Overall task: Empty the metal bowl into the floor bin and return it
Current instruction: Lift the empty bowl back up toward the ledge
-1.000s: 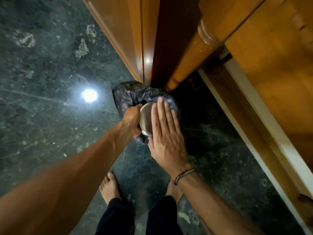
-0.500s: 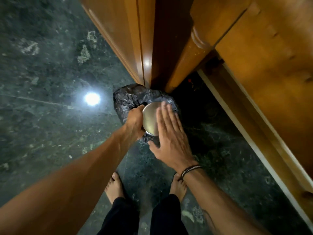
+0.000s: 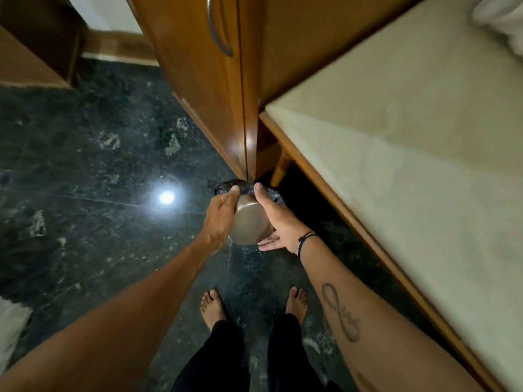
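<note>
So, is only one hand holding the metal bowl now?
No: the left hand grips one side of the metal bowl and the right hand supports the other side, above the black-lined floor bin.

One metal bowl (image 3: 249,222), one floor bin (image 3: 246,188), two hands, two bare feet

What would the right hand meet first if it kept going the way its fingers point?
Likely the black bin bag just beyond the right hand, then the cupboard corner; depth is unclear.

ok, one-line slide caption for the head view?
Both hands, left hand and right hand, hold the metal bowl above the black-lined floor bin beside a wooden cabinet.
</note>
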